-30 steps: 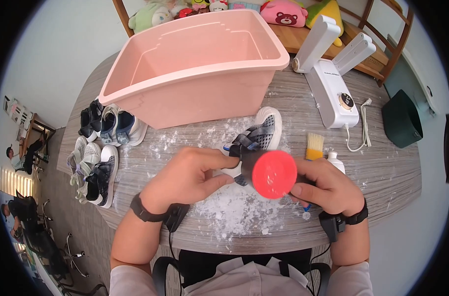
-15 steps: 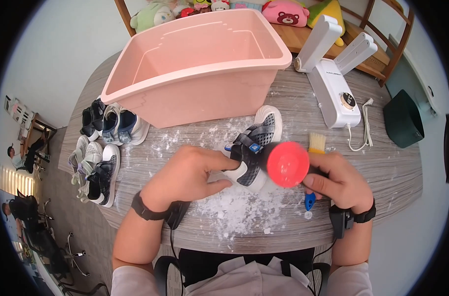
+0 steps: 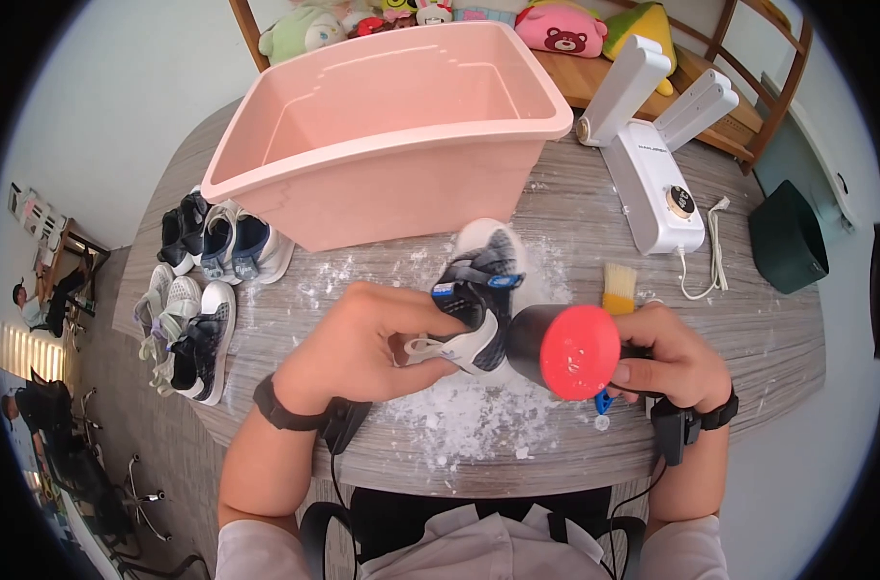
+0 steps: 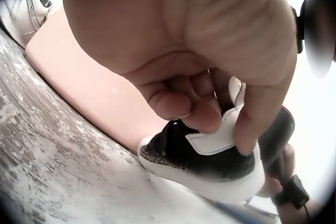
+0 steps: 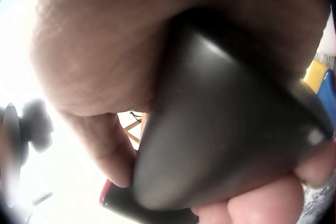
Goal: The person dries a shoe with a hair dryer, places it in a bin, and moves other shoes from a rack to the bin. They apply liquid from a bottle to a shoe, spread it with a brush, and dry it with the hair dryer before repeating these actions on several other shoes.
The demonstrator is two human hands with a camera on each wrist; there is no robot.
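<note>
My left hand [image 3: 362, 343] pinches the white heel tab of a dark shoe [image 3: 498, 253] with white toe and sole, its toe pointing away from me. In the left wrist view, thumb and fingers lie on either side of the white tab [image 4: 215, 134]. My right hand [image 3: 677, 362] grips a mallet [image 3: 580, 353] by its dark handle [image 5: 210, 124]. The mallet's black head has a red face turned up toward me, and its other end sits close to the shoe's right side. White powder [image 3: 469, 425] is scattered on the table around the shoe.
Behind the shoe stands a big pink bin [image 3: 391, 188]. Several shoes [image 3: 203, 338] line the table's left side. A yellow-and-blue brush [image 3: 619, 287] lies beyond my right hand. At the back right are a white two-armed appliance [image 3: 652, 193] and its cord [image 3: 715, 246].
The shoe has turned, its toe swinging left and its heel tilting toward me. The mallet has moved right, away from over the shoe, and its black side now shows.
</note>
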